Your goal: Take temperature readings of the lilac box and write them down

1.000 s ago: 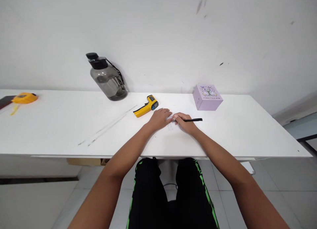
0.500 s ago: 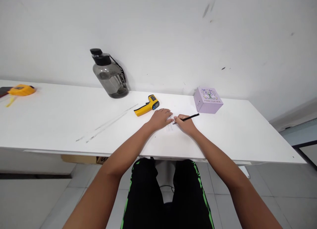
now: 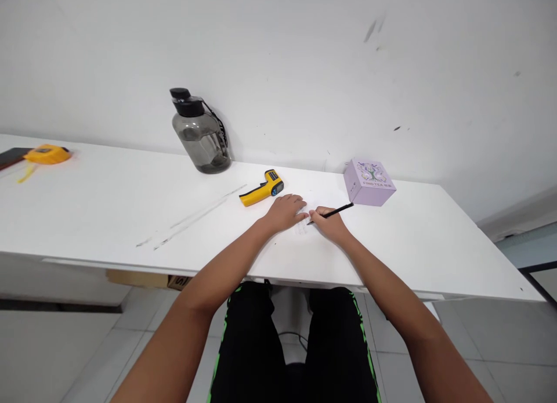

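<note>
The fingers of my right hand (image 3: pixel 331 225) are clamping a slim, straight, black pen (image 3: pixel 339 210) over the desk (image 3: pixel 108 200). It is slanting, its narrow tip pointing down-left at faint writing (image 3: pixel 301 229), its back end pointing toward a lilac box (image 3: pixel 373 195). My left hand (image 3: pixel 285 213) is lying palm-down beside the writing, thumb apart from the other fingers.
</note>
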The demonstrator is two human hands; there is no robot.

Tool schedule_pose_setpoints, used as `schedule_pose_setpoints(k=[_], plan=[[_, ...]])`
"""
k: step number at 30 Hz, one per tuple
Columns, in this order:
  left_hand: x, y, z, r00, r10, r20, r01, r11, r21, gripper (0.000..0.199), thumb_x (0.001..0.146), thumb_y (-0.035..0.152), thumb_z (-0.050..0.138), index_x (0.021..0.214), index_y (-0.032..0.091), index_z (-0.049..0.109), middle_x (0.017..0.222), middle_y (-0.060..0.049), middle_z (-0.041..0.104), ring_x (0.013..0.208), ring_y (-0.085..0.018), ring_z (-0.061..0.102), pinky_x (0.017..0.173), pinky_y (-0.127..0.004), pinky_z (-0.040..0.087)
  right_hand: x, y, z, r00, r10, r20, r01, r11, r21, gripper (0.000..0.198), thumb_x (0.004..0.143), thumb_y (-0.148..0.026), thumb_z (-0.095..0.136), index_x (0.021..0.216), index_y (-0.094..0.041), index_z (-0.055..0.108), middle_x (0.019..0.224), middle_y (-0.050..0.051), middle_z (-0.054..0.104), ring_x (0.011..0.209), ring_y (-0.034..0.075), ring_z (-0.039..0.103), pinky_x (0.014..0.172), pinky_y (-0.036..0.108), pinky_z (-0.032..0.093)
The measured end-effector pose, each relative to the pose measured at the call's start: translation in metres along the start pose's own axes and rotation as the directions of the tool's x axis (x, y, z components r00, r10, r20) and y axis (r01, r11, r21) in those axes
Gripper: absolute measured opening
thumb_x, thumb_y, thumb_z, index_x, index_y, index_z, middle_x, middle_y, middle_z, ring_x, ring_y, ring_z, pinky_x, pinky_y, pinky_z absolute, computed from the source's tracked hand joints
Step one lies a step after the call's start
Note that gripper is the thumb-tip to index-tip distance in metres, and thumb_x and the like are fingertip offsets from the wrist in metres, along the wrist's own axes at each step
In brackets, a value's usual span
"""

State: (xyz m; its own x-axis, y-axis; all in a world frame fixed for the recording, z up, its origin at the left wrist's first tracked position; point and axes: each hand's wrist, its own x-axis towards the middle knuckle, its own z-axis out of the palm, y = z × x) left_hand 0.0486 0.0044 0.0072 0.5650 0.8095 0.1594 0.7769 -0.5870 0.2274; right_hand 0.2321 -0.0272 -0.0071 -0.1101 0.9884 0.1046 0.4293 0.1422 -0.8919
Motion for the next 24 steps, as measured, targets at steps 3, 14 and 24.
schedule_pose_setpoints(k=[3,14,24], plan=[[0.0000,0.0001,0.0001,1.000,-0.001,0.008,0.001,1.000,0.000,0.035,0.094,0.042,0.050,0.122,0.026,0.065,0.135,-0.006,0.060,0.124,-0.026,0.054,0.101,-0.041,0.046,0.0000,0.0000,0.0003,1.000,0.009,-0.011,-0.009,1.000,0.010,0.036,0.080,-0.047,0.057,0.056,-0.021,0.051,0.052,-0.004,0.041,0.055,0.012,0.035,0.052,0.027,0.029],[0.0015,0.0005,0.0023,1.000,-0.011,0.027,0.010,0.999,0.032,0.036,0.096,0.042,0.048,0.123,0.024,0.062,0.137,-0.007,0.058,0.126,-0.027,0.053,0.101,-0.041,0.044,-0.0012,-0.0040,0.0004,0.999,0.009,-0.046,-0.009,1.000,0.011,0.039,0.079,-0.045,0.056,0.053,-0.023,0.038,0.053,-0.005,0.031,0.054,0.012,0.031,0.052,0.027,0.024],[0.0003,0.0013,0.0011,0.999,-0.024,0.042,0.024,1.000,0.012,0.036,0.096,0.042,0.047,0.124,0.026,0.061,0.140,-0.006,0.056,0.130,-0.026,0.049,0.105,-0.042,0.042,-0.0010,-0.0033,0.0002,0.999,0.014,-0.030,-0.013,1.000,0.013,0.037,0.079,-0.044,0.057,0.053,-0.022,0.043,0.053,-0.004,0.034,0.056,0.012,0.033,0.053,0.027,0.026]])
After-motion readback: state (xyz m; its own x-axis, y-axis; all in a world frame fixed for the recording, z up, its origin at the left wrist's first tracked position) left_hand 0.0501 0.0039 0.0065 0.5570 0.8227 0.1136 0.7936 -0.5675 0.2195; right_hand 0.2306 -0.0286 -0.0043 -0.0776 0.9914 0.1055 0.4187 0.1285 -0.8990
